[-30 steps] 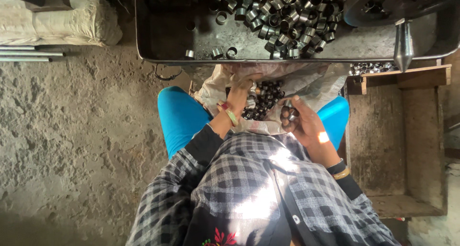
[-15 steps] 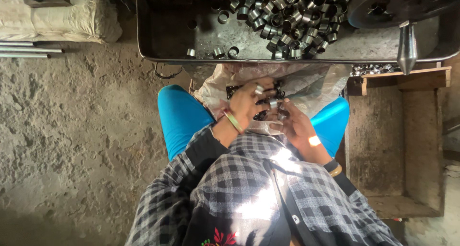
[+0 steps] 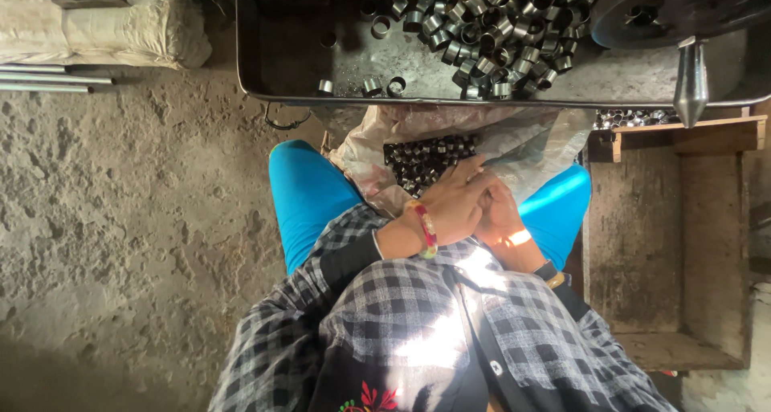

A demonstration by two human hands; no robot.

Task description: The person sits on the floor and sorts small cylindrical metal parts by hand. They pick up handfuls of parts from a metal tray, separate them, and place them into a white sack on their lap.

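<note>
Dark steel rings [image 3: 423,159] lie heaped in the plastic sack [image 3: 530,139] on my lap, just ahead of my fingers. My left hand [image 3: 451,206] overlaps my right hand [image 3: 499,215], nearer the heap; whether either grips anything, I cannot tell.

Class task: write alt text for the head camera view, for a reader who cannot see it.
A seated person's left hand and right hand meet over a plastic sack of small dark metal rings in their lap. A metal tray of similar rings lies ahead on a rough floor.
</note>
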